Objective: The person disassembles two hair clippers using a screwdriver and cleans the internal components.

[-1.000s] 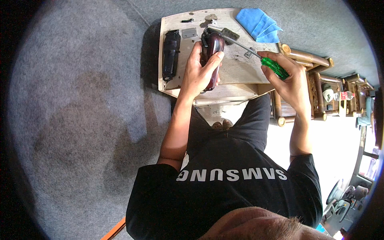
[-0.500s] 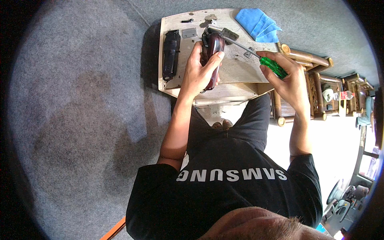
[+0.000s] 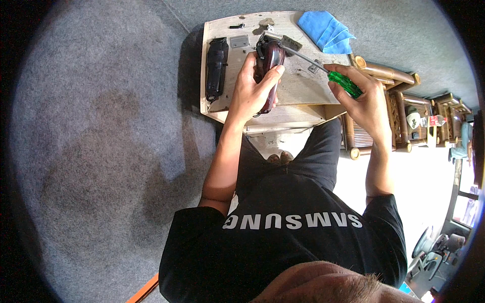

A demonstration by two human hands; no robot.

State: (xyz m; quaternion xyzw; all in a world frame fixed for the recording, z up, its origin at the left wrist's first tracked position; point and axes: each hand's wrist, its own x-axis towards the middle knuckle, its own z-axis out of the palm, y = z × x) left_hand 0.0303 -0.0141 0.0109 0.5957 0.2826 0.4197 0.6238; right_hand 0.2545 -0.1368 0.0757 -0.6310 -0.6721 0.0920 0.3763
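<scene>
My left hand (image 3: pixel 250 93) is closed around a maroon-and-black hair clipper (image 3: pixel 273 58), thumb across its body, silver blade end pointing away from me. My right hand (image 3: pixel 368 98) grips the green handle of a screwdriver (image 3: pixel 342 83), whose long shaft reaches to the clipper's head; the exact tip contact is too small to tell. On the pale wooden cabinet top (image 3: pixel 298 88), a black clipper (image 3: pixel 216 68) lies at the left, near a grey metal plate (image 3: pixel 239 41) and a small black piece (image 3: pixel 236 26). A dark rectangular piece (image 3: pixel 292 44) and a small metal part (image 3: pixel 314 66) lie right of the held clipper.
A folded blue cloth (image 3: pixel 326 33) sits at the cabinet's back right corner. Bamboo furniture (image 3: pixel 384 68) stands to the right, holding small objects. Grey carpet-like surface (image 3: pixel 101 151) spreads at the left, with an orange strip (image 3: pixel 142 289) low down. Shelving opens below the cabinet top.
The screwdriver handle and my right hand have shifted very slightly up and left since a second ago. My left hand and the clipper look practically still.
</scene>
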